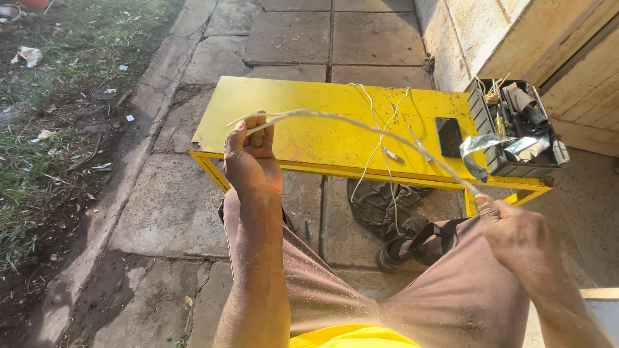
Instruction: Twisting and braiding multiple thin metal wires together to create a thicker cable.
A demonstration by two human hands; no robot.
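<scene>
Stretching a pale, stiff cable (361,125) between my two fists over my lap.

My left hand (250,158) is curled tight around one end, my right hand (516,235) pinches the other; it arcs above the scuffed yellow metal table (303,138), where thin white wires (380,135), a dark flat phone (449,136) and a grey toolbox (516,129) rest, on worn stone paving (290,38) beside a rough block wall (458,32).

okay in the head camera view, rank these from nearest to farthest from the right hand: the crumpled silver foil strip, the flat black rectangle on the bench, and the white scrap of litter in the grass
From the right hand:
1. Crumpled silver foil strip, just above the hand, at the grey toolbox's front edge.
2. Flat black rectangle, a little farther left on the yellow bench top.
3. White scrap of litter, far off in the grass at upper left.
</scene>
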